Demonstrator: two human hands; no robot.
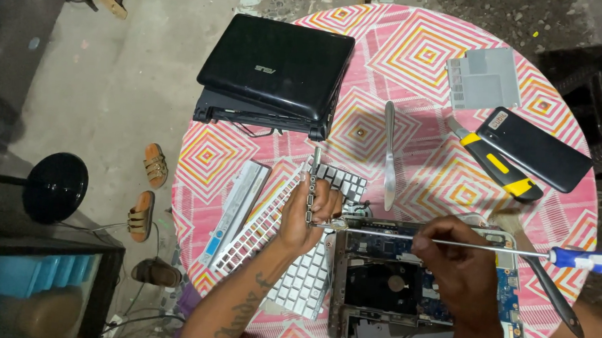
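Note:
My left hand [306, 217] grips a slim metal hinge bracket [313, 171] and holds it upright over the top left corner of an opened laptop base [379, 254] with its circuit board bare. My right hand [458, 269] pinches the long steel shaft of a blue-handled screwdriver [588, 261]. The screwdriver lies level across the base, and its tip meets the bracket beside my left fingers. A loose white keyboard [304, 284] lies under my left wrist.
On the round table's pink patterned cloth [419, 54] lie a black laptop lid section [276, 66], a silver battery [236, 207], a table knife [389, 157], a yellow-black utility knife [500, 166], a black phone [535, 148], a grey cover panel [483, 79] and a black-handled brush [551, 292]. Sandals [148, 191] lie on the floor at left.

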